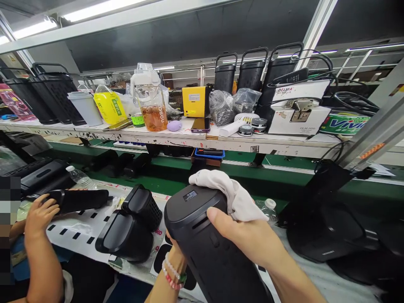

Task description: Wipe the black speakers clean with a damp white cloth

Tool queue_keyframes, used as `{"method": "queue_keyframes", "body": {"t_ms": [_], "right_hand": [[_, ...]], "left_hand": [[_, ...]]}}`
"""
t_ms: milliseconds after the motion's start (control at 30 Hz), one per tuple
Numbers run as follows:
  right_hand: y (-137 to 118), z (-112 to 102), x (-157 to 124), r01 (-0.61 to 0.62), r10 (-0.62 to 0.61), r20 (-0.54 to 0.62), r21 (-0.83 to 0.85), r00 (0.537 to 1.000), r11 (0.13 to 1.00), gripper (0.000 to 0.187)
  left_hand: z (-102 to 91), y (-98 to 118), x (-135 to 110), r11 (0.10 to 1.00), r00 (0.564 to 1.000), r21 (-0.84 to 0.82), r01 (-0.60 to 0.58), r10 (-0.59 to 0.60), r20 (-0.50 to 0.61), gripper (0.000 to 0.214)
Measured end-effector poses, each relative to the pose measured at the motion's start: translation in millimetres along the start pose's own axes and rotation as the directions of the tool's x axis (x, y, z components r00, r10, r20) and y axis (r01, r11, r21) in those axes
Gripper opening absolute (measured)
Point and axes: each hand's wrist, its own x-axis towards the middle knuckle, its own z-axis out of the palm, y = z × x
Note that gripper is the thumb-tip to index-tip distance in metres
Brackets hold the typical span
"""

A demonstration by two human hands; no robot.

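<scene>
Firmly, the right hand clasps a white cloth against a black appliance housing, the left hand gripping that housing from beneath.

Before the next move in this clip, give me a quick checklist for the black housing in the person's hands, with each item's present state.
1. Left hand gripping the black vented housing from below: ok.
2. Right hand on the housing: ok.
3. White cloth pressed against the housing's top by the right hand: ok.
4. Dark label seated on the top: ok.
5. Housing surface free of smudges: cannot tell.
6. Co-worker's hand on a separate black part: ok.
</scene>
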Motion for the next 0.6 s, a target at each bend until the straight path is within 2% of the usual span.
{"method": "queue_keyframes", "body": {"t_ms": [167, 367, 467, 600], "right_hand": [[0.0, 1.7, 0.0, -0.012, 0.012, 0.008, 0.016, 1.000, 1.000, 0.038], [2.1, 4.1, -1.4, -0.019, 0.018, 0.011, 0.060, 1.000, 0.998, 0.040], [2.3, 4.7, -0.8, -0.009, 0.009, -0.003, 0.034, 1.000, 0.999, 0.038], [2.1, 5.1, 0.9, -0.008, 0.008, -0.005, 0.035, 1.000, 0.999, 0.038]], "left_hand": [[-4.8, -3.7, 7.1, 1.000, 0.998, -0.006, -0.021, 0.021, 0.060, 0.037], [-8.4, -7.8, 15.9, 0.994, 0.990, -0.055, -0.091, 0.097, 0.106, 0.022], [-7.4, -4.8, 12.6, 0.991, 0.985, -0.082, -0.107, 0.117, 0.128, 0.020], [-2.4, 3.8, 0.9, 0.980, 0.981, -0.172, -0.098, 0.124, 0.148, 0.030]]}}
